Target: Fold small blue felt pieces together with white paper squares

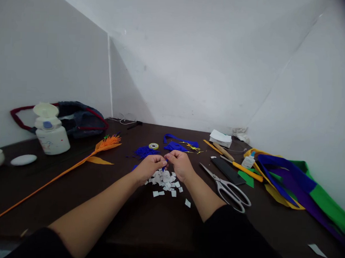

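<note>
The person's left hand (pixel 149 168) and right hand (pixel 182 166) meet over the dark brown counter (pixel 121 222), the fingers (pixel 160 164) of both pinched nearly closed on a small, narrow, deep-blue piece (pixel 163 169), whose lower tip points down. It hangs between the hands, just above a loose scatter of small white squarish paper pieces (pixel 165 180). Beyond the left hand lie a heap of thin blue shreds (pixel 146 152) and a round yellow-rimmed spool (pixel 153 146); beyond the right, flat blue scraps (pixel 175 146). Grey-handled metal scissors (pixel 224 183) rest open to the right of the right forearm.
</note>
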